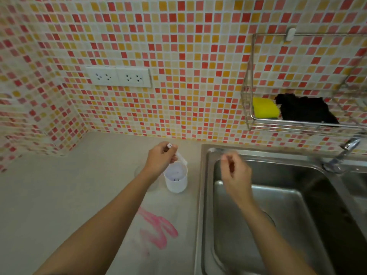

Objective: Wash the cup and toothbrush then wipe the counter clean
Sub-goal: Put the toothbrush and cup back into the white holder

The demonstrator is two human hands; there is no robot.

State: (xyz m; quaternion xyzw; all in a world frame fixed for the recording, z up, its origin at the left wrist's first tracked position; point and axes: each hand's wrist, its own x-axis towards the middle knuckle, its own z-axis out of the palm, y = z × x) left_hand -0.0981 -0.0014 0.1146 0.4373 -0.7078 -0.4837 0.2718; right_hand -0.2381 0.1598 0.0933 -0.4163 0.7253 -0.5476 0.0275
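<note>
Where the tiled wall meets the grey counter [59, 195] in the left half of the frame, a white double socket [118, 76] sits on the tiles above the worktop. Left of centre, the person's left hand [160, 159] is raised over a white cup [175, 178], which stands upright on the counter just beside the sink's left rim. The fingers of this hand are curled round a slim white item, taken to be the toothbrush [181, 158]; one white end shows above the knuckles and the other reaches down to the cup's rim. Below the cup, at lower centre, a pink smear [158, 229] lies in zigzag strokes on the counter. Right of centre, the steel sink [307, 205] fills the lower right. The right hand [236, 171] hangs above its basin, well apart from the cup, fingers curled and blurred; whether it holds anything cannot be told. At upper right, a wire rack [250, 116] hangs on the wall, holding a yellow sponge [265, 108] on the left, touching a black cloth [305, 110]. Below the rack, a metal tap [345, 153] stands at the sink's back edge.
</note>
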